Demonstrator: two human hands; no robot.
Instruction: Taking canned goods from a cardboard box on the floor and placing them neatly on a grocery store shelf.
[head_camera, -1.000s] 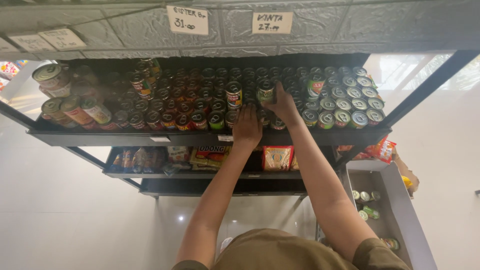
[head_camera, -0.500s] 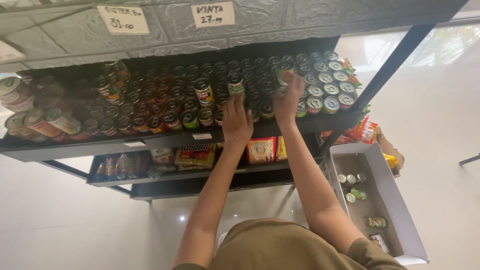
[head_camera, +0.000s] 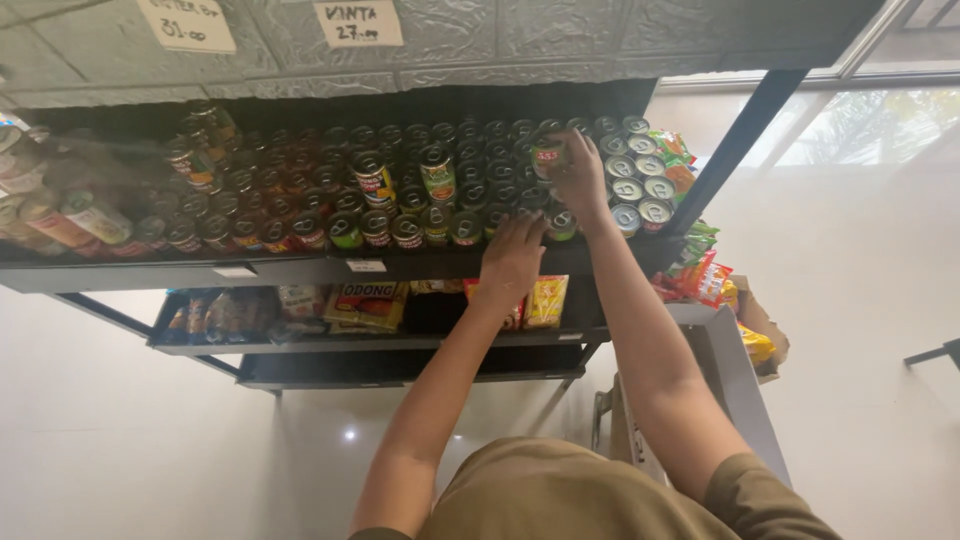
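Reaching up from the bottom of the head view, both bare arms are stretching toward the top shelf (head_camera: 300, 268) of a dark metal rack. The right hand (head_camera: 580, 180) is closing its fingers around a can (head_camera: 548, 152) with a red and green label, holding it raised above the cans standing near the shelf's right end. The left hand (head_camera: 512, 258) is resting at the shelf's front edge, fingers spread and flat (nothing is gripped in it), its fingertips touching the front row of cans (head_camera: 400, 230) just left of the right wrist.

Cans are filling the shelf from edge to edge: dark-labelled ones in the middle, silver-topped cans (head_camera: 635, 190) at the right end, and larger cans (head_camera: 60, 215) lying tilted at the left end. Two paper signs (head_camera: 358, 22) are hanging on the panel above the shelf's back edge. Packets (head_camera: 365, 300) in yellow and red are lying on the lower shelf (head_camera: 350, 344), under the left hand. Bright snack bags (head_camera: 700, 270) are hanging past the rack's right corner, beside a grey stand (head_camera: 735, 370).
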